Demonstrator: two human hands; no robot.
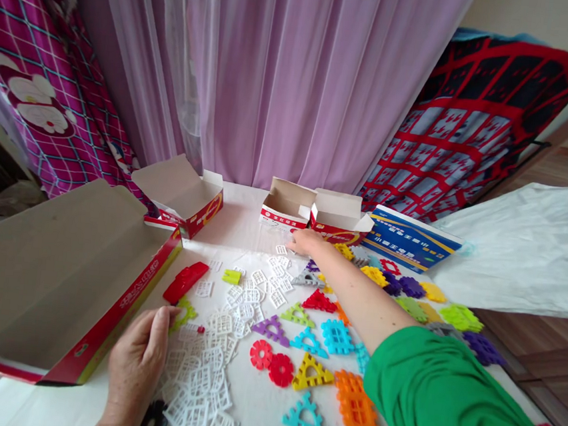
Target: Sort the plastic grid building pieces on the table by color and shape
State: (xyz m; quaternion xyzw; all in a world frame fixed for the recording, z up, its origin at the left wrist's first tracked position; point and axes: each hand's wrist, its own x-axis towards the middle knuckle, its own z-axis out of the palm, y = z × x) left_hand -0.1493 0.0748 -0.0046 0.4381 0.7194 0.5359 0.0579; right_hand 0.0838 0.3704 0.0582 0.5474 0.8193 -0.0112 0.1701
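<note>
White lattice pieces (222, 322): strewn along bench (240, 219); best pinched singly by the rim. Right hand (306, 242): over far pieces, near small box (285, 205). Left hand (137, 349): curled beside lime-green piece (185, 313). Either grip: cannot tell.

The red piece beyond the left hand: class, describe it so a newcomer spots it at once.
Find the big open box on the left. Just right of it, beyond the left hand, lies the red piece. Its long red shape sets it apart from the white lattice pieces.
</note>
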